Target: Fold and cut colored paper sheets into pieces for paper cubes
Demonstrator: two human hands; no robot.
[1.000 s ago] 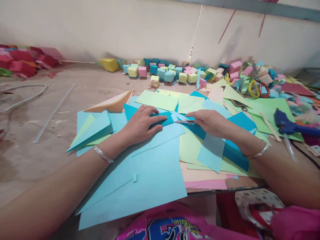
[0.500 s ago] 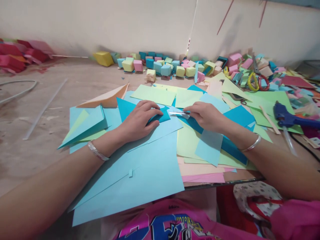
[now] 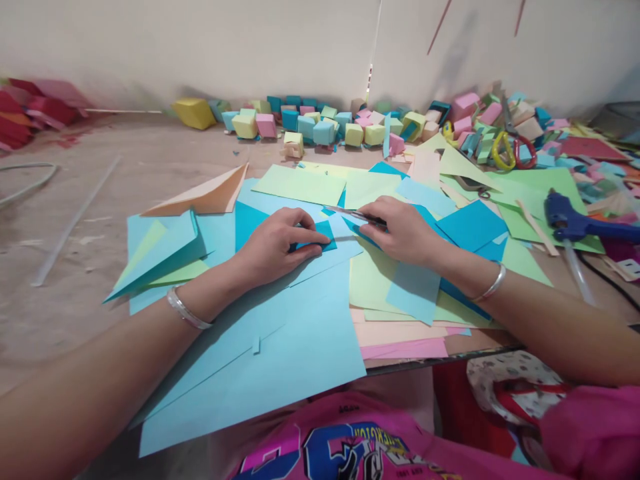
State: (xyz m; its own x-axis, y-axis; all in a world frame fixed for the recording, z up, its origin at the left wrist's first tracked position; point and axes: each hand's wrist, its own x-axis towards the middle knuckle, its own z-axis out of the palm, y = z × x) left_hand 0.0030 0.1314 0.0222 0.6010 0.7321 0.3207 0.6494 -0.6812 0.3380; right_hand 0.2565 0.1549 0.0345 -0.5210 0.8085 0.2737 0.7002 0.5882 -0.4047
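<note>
My left hand [image 3: 287,241] is closed on a small dark blue piece of paper [image 3: 327,233], with the thumb and fingers at its edge. My right hand [image 3: 403,227] pinches a thin metal blade [image 3: 345,213]; its handle end is hidden in the fingers. The blade points left, near the far tip of the blue piece. Under both hands lie overlapping sheets, among them a large light blue sheet [image 3: 305,340] and a pale green sheet [image 3: 367,280]. Dark blue paper [image 3: 470,227] lies beside my right wrist.
Small paper cubes [image 3: 325,131] line the wall. Scissors with yellow and red handles [image 3: 525,152] lie at the back right, with a blue glue gun [image 3: 570,220] nearer. Folded light blue paper [image 3: 160,257] and folded orange paper [image 3: 200,191] stand at left. A glue stick [image 3: 75,223] lies farther left.
The blade in my right hand has turned and lifted, its tip now farther away and left, close to the blue piece. My left hand stays on the paper. The view has shifted slightly.
</note>
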